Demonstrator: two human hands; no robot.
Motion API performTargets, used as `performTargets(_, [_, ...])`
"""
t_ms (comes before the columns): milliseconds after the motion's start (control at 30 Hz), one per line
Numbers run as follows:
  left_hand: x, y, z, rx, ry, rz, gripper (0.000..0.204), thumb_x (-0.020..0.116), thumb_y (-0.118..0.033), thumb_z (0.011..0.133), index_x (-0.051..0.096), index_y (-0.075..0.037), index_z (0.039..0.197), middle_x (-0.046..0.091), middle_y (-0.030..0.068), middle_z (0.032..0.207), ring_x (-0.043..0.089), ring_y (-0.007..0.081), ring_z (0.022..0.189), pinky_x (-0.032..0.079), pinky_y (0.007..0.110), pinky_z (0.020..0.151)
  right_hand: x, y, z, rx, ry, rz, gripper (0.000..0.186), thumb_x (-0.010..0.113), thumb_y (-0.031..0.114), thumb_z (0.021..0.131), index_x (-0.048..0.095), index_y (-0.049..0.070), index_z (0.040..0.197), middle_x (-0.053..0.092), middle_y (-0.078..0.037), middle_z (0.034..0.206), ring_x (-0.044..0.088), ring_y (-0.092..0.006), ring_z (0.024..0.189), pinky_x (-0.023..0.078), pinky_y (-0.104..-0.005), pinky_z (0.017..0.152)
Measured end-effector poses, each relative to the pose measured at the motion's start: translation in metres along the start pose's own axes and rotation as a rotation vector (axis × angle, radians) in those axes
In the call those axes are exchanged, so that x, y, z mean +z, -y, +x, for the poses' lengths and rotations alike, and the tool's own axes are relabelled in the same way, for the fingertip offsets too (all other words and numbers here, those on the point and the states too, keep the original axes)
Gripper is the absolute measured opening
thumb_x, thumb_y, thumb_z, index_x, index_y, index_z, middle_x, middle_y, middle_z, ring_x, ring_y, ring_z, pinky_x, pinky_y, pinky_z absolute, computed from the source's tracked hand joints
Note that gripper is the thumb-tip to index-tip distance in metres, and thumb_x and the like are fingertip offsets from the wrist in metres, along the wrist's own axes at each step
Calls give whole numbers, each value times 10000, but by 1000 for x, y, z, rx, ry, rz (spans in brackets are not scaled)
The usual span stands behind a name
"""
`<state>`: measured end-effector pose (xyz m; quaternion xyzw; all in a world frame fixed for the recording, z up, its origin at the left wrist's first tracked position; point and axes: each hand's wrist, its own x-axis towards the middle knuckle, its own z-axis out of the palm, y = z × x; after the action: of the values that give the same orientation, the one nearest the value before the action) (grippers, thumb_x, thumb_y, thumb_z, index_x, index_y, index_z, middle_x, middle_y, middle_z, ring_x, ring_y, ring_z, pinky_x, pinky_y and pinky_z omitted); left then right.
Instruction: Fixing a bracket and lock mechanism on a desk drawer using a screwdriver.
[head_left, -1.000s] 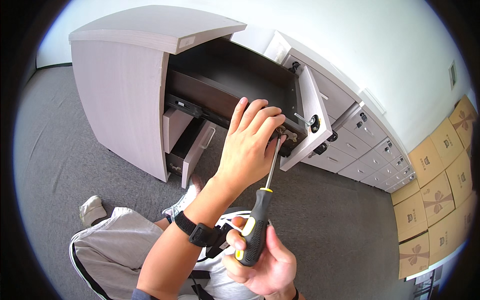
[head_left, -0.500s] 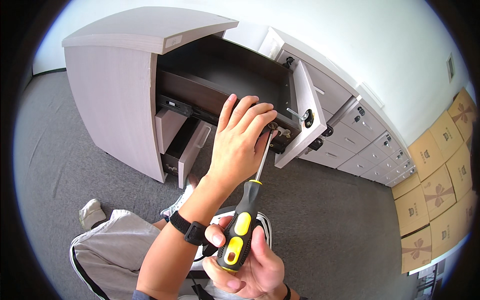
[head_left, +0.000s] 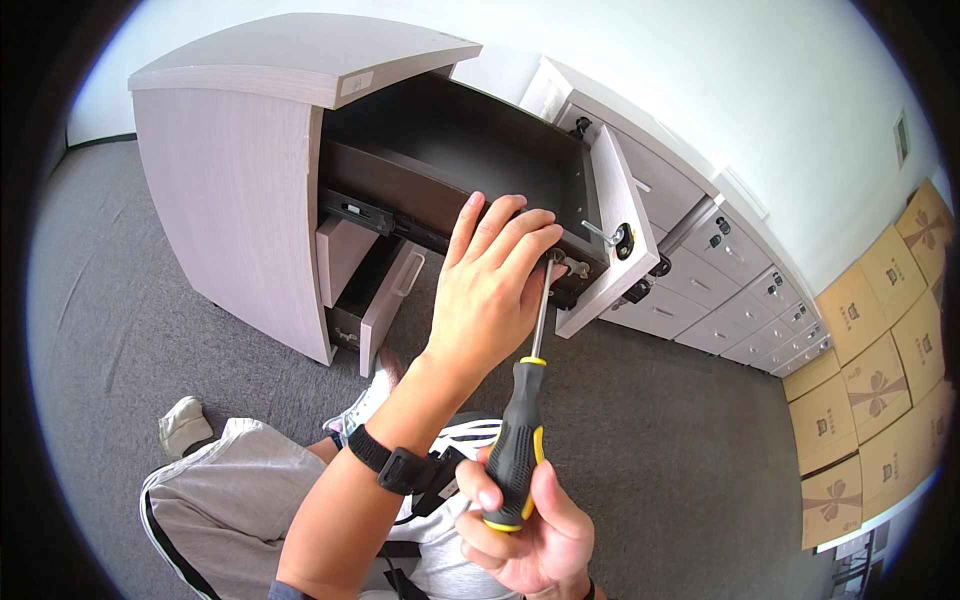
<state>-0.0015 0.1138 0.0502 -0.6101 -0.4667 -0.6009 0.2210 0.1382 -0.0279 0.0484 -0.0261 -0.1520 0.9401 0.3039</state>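
Observation:
In my right hand [head_left: 540,530] is a screwdriver [head_left: 520,440] with a black and yellow handle, gripped by thumb and fingers near its butt end. Its metal shaft points up to the front end of the pulled-out drawer's dark side [head_left: 400,180], beside a metal fitting [head_left: 576,268]. My left hand [head_left: 490,280] rests along that side, fingertips at its upper edge, thumb mostly hidden near the screwdriver tip. The tip's contact is hard to see. A metal rod and black lock part [head_left: 622,240] sit on the inner face of the drawer front [head_left: 625,180].
The grey-wood cabinet [head_left: 230,200] stands at left, with lower drawers [head_left: 385,310] partly out. More drawer units [head_left: 700,270] line the wall behind. Cardboard boxes [head_left: 880,370] are stacked at right. My leg [head_left: 220,490] is on the grey carpet [head_left: 680,430].
The screwdriver handle has shifted right and turned in my right hand, its yellow patches now facing right. My left hand stays at the drawer side; the view has shifted slightly.

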Motion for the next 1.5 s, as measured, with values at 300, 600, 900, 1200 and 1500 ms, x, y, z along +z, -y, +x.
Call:
performTargets(300, [-32, -27, -37, -646, 90, -682, 190, 600, -55, 887, 564, 7, 1063, 624, 110, 964, 610, 188, 902, 477, 307, 831, -32, -11, -31, -32, 22, -236, 458, 449, 342, 974, 339, 67, 1324, 459, -150, 924, 326, -73, 545, 288, -204, 485])
performTargets(600, [-58, -59, -11, -1143, 511, -1463, 405, 316, -283, 1020, 507, 61, 1112, 573, 78, 633, 540, 133, 455, 442, 218, 469, -33, -7, -21, -26, -1, -341, 477, 431, 317, 981, 211, 61, 1318, 438, -134, 943, 322, -83, 566, 293, -212, 516])
performTargets(900, [-46, -58, -12, -1202, 393, -1358, 337, 324, -244, 1015, 498, 45, 1000, 442, 13, 514, 423, 104, 343, 340, 203, 353, -38, -1, -12, -3, -11, -282, 394, 393, 285, 995, 227, 61, 1274, 430, -127, 955, 327, -81, 596, 299, -207, 535])
performTargets(1200, [-46, -55, -8, -1209, 410, -1331, 334, 332, -239, 1011, 505, 46, 990, 445, 13, 506, 437, 105, 340, 340, 199, 351, -43, -1, -10, -11, 5, -293, 399, 406, 301, 991, 234, 82, 1277, 435, -126, 957, 336, -81, 604, 299, -204, 534])
performTargets(1500, [-44, -55, -4, -1192, 434, -1308, 333, 344, -237, 1005, 516, 48, 993, 458, 19, 511, 437, 102, 346, 351, 200, 357, -43, 1, -11, -8, 1, -240, 527, 432, 365, 975, 248, 35, 1343, 458, -158, 1001, 384, -95, 592, 323, -208, 530])
